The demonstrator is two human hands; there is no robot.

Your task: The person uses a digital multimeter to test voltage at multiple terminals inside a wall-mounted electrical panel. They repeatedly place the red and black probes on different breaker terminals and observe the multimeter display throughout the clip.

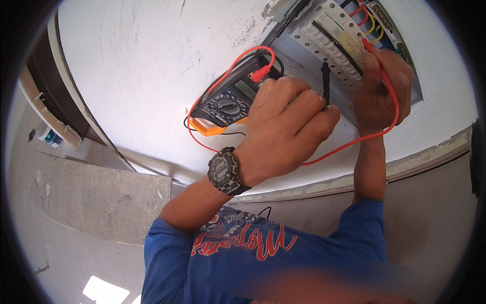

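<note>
My left hand point(291, 119), a watch on its wrist, is closed round a black test probe point(326, 83). The probe's tip meets the lower row of terminals on a bank of circuit breakers point(336, 43) in a wall box. In my right hand point(387, 86) is a red test probe point(368, 45), its tip at the upper terminals on the right part of the bank. A multimeter point(228, 96) with an orange holster leans against the wall left of the box. Its dial faces out, and my left hand partly covers it. The red lead point(349, 147) loops below both hands.
Red, yellow and blue wires point(372, 23) show in the box beyond the breakers. A white wall point(152, 61) surrounds the box. At the lower left lies a grey board or slab point(101, 197), with a small white tub point(49, 136) farther back by a dark opening.
</note>
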